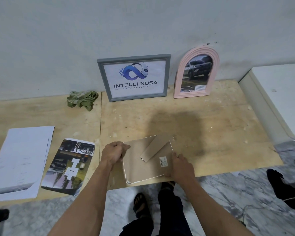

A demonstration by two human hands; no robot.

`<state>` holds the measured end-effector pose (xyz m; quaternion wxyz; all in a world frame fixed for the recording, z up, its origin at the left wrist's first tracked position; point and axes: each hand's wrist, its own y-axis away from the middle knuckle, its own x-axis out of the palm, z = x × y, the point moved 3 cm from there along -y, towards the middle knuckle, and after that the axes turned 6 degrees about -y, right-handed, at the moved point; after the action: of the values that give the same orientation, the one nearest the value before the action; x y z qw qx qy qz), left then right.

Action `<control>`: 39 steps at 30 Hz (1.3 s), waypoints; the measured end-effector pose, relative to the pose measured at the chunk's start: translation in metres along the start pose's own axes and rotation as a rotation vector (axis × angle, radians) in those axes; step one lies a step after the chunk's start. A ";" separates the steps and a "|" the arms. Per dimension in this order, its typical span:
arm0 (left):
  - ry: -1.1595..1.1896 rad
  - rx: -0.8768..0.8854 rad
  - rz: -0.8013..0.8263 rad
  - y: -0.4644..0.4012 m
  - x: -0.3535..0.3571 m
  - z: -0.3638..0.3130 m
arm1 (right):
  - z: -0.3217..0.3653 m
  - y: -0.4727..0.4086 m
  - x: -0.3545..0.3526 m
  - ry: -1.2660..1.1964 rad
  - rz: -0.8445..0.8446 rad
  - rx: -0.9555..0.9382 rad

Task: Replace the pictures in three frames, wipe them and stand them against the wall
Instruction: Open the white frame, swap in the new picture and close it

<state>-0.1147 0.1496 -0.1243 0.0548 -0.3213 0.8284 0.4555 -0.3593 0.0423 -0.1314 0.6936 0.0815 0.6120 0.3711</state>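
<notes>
Head view: hands (148, 159) on face-down frame (143, 169)

A white frame (143, 166) lies face down at the front edge of the wooden board (211, 126). The left hand (113, 153) grips its left side. The right hand (180, 166) holds its right side. A grey frame (134, 77) and a pink frame (196, 72) lean on the wall (92, 31).

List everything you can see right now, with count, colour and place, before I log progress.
Grey frame: 1, grey, standing against wall, centre.
Pink arched frame: 1, pink, standing against wall, right of grey frame.
Third frame: 1, white edge, brown back up, lying at table's front edge.
Cloth: 1, green, by wall, left of grey frame.
Printed picture: 1, dark photo, table left.
Paper sheets: stack, white, far left.
Table: 1, light wood.
Left hand: grips third frame's left edge.
Right hand: holds its right edge.
</notes>
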 end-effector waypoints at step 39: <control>0.477 -0.066 -0.149 -0.017 -0.021 0.060 | -0.015 0.001 0.012 -0.037 -0.007 -0.062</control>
<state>-0.1001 0.2004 -0.1636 -0.1191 -0.4815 0.7767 0.3883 -0.3743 0.0455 -0.1437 0.7084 0.0649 0.5875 0.3857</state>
